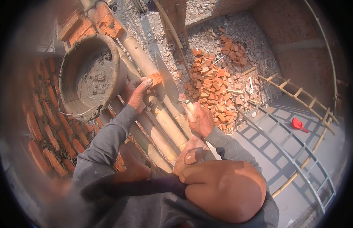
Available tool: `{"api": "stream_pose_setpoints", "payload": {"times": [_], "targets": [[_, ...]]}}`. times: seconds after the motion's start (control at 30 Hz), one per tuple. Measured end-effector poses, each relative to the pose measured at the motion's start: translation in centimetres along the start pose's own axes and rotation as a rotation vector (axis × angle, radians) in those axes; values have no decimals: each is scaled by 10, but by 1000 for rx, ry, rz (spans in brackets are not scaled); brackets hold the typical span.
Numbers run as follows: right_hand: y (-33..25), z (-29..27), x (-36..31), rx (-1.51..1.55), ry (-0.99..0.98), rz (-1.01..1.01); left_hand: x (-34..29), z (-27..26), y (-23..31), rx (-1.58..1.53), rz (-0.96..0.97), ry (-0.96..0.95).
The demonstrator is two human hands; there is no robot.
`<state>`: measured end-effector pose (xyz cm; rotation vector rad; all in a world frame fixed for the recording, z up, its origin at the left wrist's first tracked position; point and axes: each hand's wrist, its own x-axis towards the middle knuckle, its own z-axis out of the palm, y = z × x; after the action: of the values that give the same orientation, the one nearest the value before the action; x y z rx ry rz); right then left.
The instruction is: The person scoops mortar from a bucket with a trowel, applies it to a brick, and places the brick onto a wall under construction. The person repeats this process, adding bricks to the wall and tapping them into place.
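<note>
My left hand (136, 95) grips a small orange piece of brick (155, 79) between thumb and fingers. Wrapped round the wooden handle of a trowel (168, 80) is my right hand (202, 120); the pointed metal blade tilts up and away, its edge close beside the brick piece. Whether blade and brick touch I cannot tell. Just left of my left hand stands a round bucket (117, 72) holding wet grey mortar (96, 72). Bamboo poles (146, 117) run beneath both hands, and my bare feet rest on them.
Whole bricks (108, 21) lie on the poles beyond the bucket. A brick wall (51, 121) with mortar joints rises at left. Far below to the right are a heap of bricks (212, 83), a metal ladder (298, 163), a bamboo ladder (298, 93) and a red object (299, 125).
</note>
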<state>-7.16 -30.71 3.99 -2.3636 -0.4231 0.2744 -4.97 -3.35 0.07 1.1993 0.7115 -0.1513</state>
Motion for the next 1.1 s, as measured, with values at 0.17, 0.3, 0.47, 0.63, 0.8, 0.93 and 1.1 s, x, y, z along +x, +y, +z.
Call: {"api": "stream_pose_setpoints", "payload": {"times": [0.17,0.3,0.47,0.63,0.8,0.93,1.1], "targets": [[19,3,-2,234,309,-70,-2,-1,2,-32,40,-60],[34,10,-6,6,73,-86,6,-3,3,-37,-20,-24],[38,14,-15,180,215,134,8,-7,-5,-68,3,-68],[27,-6,4,-89,-183,-33,6,-15,-11,-35,28,-73],[11,-19,18,365,360,-152,8,-19,-10,-61,74,-111],[9,-18,16,-89,-147,-46,10,-16,-6,-67,52,-118],[7,-20,10,266,121,39,8,-11,-5,-76,56,-75]]}}
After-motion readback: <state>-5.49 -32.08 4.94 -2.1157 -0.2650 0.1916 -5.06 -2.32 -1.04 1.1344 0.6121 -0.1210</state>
